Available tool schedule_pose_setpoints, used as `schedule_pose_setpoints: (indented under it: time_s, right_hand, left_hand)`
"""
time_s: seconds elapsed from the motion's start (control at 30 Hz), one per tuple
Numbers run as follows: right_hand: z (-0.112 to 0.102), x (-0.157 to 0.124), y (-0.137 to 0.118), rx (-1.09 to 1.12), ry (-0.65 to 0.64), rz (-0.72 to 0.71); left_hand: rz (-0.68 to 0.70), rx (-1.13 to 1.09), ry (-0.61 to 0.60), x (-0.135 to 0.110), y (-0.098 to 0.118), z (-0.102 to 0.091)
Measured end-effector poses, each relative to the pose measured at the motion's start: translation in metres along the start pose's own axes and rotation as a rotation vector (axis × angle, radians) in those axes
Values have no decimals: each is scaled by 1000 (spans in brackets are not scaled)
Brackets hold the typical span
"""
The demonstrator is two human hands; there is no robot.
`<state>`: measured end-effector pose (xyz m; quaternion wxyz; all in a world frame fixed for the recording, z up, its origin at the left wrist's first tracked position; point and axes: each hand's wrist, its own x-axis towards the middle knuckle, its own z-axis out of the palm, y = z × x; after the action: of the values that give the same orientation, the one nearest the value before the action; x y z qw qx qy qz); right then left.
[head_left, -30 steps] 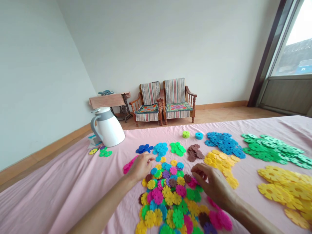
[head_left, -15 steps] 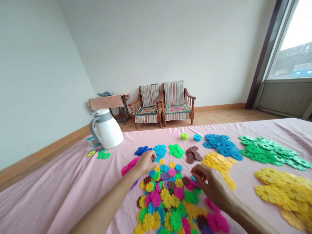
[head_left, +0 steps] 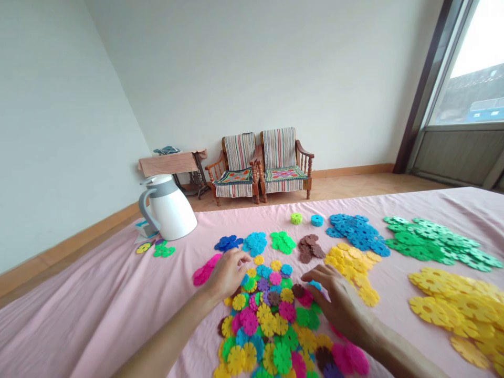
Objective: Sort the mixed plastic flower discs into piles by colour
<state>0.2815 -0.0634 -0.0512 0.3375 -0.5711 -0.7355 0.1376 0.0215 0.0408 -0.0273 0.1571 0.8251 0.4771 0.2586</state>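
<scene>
Mixed flower-shaped plastic discs in several colours lie in a heap in front of me. At its far left edge is my left hand, palm down with fingers loosely curved and apart; nothing shows in them. A light blue disc pile lies just beyond those fingertips, and a pink disc pile is beside the wrist. My right hand hovers at the heap's right edge, thumb and fingers parted around a blue disc. No grip on that disc is visible.
Single-colour piles surround the heap: dark blue, green, brown, yellow. Larger blue, green and yellow piles lie right. Two small stacks stand behind. A white jug stands left.
My left hand has drawn back from the light blue pile toward the heap's edge. My right hand has shifted slightly left, its fingers more spread, and the blue disc near them shows more clearly.
</scene>
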Motion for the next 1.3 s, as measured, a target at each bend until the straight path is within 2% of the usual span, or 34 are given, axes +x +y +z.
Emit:
schedule_pose_setpoints:
  time_s: [0.07,0.17,0.4,0.53,0.7,0.9,1.03,1.2,1.3]
  right_hand:
    - [4,-1,3,-24,-19,-26]
    - [10,-1,7,-32,-34,-54]
    - [8,-2,-3,150,-89,-107]
    - [6,-1,-2,121,3,-44]
    - [4,1,7,66,35,7]
    - [-1,2,2,62,85,3]
    - [1,3,-2,77,116,16]
    - [3,3,-3,61,127,30]
    - [1,3,-2,51,142,24]
  left_hand:
    - [59,84,-39,-17,5,-1]
    - [73,153,-72,-30,14,0]
    - [116,32,-140,-26,34,2]
    - [176,111,-79,-10,30,10]
    - [182,221,-102,5,23,24]
    - [218,76,-135,-9,28,17]
    - [159,30,-112,-13,24,10]
    - [207,118,-74,-10,18,17]
    - [232,40,-116,-12,21,17]
